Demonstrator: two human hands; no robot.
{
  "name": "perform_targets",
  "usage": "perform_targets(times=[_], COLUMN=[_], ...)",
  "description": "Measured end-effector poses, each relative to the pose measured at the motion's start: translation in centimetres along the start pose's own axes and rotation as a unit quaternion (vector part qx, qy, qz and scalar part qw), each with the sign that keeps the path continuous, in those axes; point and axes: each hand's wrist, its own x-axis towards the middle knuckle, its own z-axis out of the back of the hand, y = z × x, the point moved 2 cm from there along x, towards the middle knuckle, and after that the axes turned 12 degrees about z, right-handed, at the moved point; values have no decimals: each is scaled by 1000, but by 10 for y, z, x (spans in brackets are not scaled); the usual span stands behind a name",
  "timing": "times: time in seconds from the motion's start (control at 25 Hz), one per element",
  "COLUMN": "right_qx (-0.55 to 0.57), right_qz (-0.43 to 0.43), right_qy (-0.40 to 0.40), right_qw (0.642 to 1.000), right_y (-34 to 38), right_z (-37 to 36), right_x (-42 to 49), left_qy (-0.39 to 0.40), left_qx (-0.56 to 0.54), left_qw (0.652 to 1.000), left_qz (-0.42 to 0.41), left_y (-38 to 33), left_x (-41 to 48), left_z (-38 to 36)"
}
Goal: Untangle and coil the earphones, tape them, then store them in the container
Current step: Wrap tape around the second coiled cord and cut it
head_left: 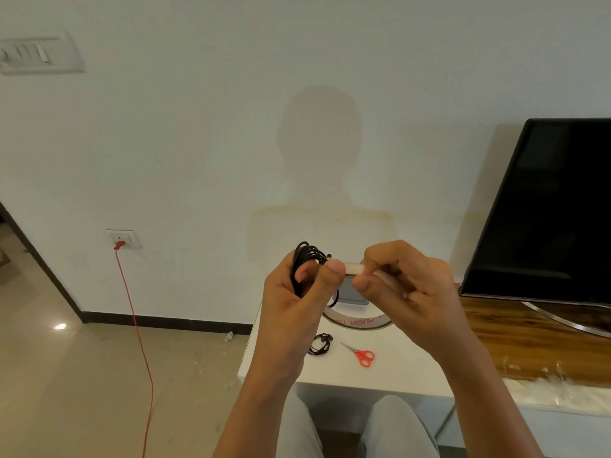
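The left hand [297,292] is clamped around a coil of black earphones [305,259], the loops rising above its fingers and the thumb pressing one end of a short strip of clear tape [355,268]. The right hand [400,285] pinches the strip's other end, just beside the coil. Below on the white table [396,371] lie a tape roll [357,322], a second earphone bundle [320,344] and red scissors [362,353].

Scissors [361,354]: red-handled, flat on the white bench [390,375], below the grip.
Screen [549,209]: dark, right of the grip.
Red cable [135,325]: hanging from wall socket [124,239], far left.
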Motion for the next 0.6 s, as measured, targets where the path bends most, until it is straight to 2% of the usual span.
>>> perform_targets(times=[0.2, 0.36, 0.6], right_qx=[-27, 63, 43], right_qz=[18, -16, 10], right_qy=[-1, -31, -12], right_qw=[999, 997, 999], right_y=[-3, -2, 0], right_z=[1, 0, 3], right_x=[0, -4, -4], left_qy=[5, 5, 21], left_qx=[-13, -18, -15], left_qw=[1000, 1000, 999], left_qz=[0, 11, 32], left_y=[2, 1, 1], left_x=[0, -2, -2], left_z=[0, -2, -1])
